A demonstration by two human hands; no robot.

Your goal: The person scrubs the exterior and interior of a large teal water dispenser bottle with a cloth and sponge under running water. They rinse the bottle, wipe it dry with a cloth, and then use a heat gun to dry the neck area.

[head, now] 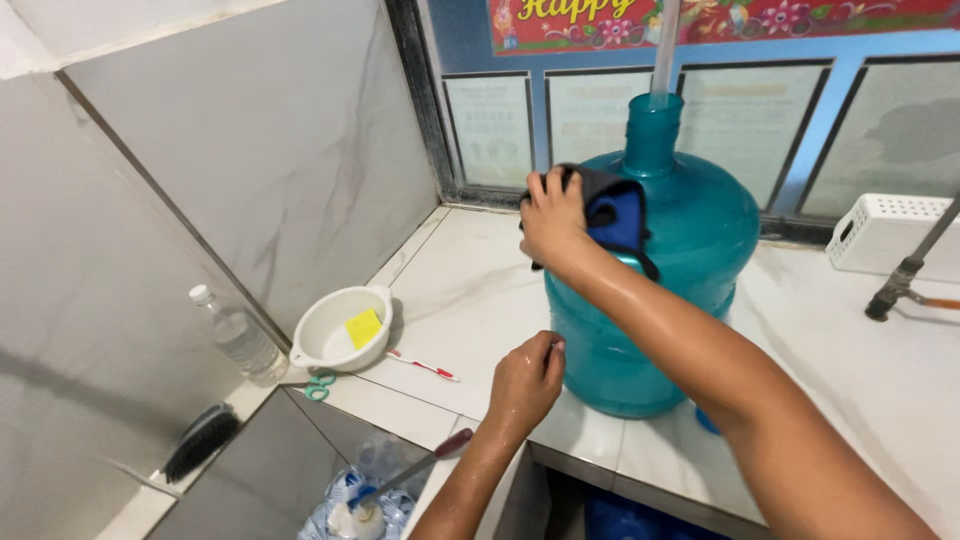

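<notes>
A large teal water jug (680, 290) stands upright on the white tiled counter (470, 290), with a pale tube (665, 45) going down into its neck. My right hand (552, 220) presses a dark blue cloth (612, 210) against the jug's upper left shoulder. My left hand (527, 380) is loosely closed and rests at the jug's lower left side, near the counter edge. Both forearms look wet.
A white bowl (335, 335) holding a yellow sponge (363, 327) sits at the counter's left, a toothbrush (425, 366) beside it. A clear plastic bottle (238, 335) and a black brush (200, 442) lie on the left ledge. A white basket (885, 232) and a tap (905, 280) stand at the right.
</notes>
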